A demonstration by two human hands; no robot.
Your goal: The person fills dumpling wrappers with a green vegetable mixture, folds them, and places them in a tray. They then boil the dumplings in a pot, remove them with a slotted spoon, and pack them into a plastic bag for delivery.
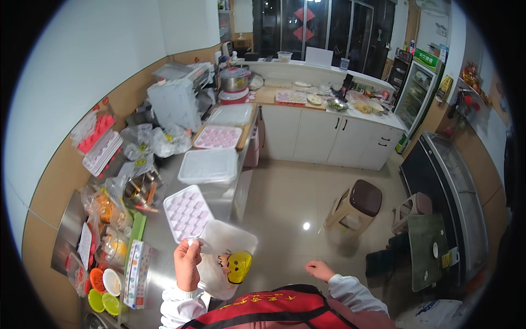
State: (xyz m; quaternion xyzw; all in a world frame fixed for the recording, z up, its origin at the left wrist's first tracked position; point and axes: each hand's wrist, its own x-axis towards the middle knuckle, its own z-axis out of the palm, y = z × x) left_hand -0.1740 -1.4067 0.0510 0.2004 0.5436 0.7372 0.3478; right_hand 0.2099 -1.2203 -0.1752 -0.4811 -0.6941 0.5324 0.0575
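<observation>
My left hand (188,260) pinches the top of a white translucent plastic bag (213,273) between thumb and fingers. The bag hangs by the steel counter's front edge and carries a yellow smiling face. A pale, rectangular translucent piece (234,236) shows at the bag's upper right; whether it lies inside the bag is unclear. Just beyond the hand, a white tray with pinkish compartments (189,211) rests on the steel counter (158,242). My right hand (320,270) is over the floor, its fingers curled, with nothing seen in it.
A lidded translucent box (208,165) and another compartment tray (218,137) stand farther along the counter. Bowls (111,281), a long carton (137,273) and metal pots (137,190) crowd its left side. On the floor are a brown-topped stool (365,198) and a chest freezer (448,205).
</observation>
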